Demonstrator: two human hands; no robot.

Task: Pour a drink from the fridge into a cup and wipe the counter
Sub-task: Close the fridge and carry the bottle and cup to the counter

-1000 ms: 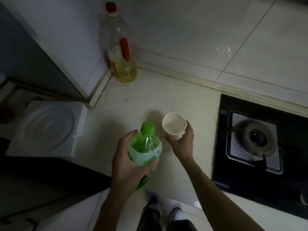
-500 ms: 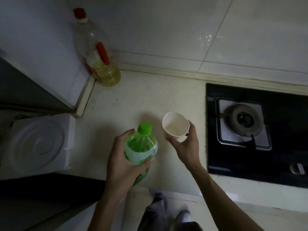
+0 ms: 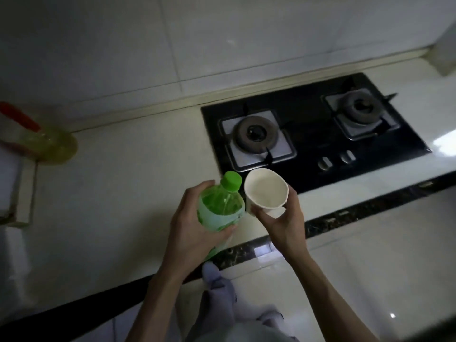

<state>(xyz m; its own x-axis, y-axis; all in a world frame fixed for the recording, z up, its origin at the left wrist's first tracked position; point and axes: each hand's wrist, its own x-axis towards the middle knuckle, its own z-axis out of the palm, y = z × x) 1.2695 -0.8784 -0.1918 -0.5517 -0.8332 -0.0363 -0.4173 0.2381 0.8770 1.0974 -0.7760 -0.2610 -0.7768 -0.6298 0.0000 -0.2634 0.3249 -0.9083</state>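
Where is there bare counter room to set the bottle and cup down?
Widest bare patch of the cream counter: between the yellow oil bottle and the black gas hob. A narrow strip fronts the hob, crowded where the left hand grips the green plastic bottle and the right hand the white paper cup.

Your bottle [image 3: 220, 206]: clear green plastic, glossy.
Your cup [image 3: 265, 191]: matt white paper.
Hob [image 3: 308, 112]: glossy black glass, metal burners [image 3: 256, 134].
Counter [image 3: 123, 193]: smooth, pale, slightly shiny.
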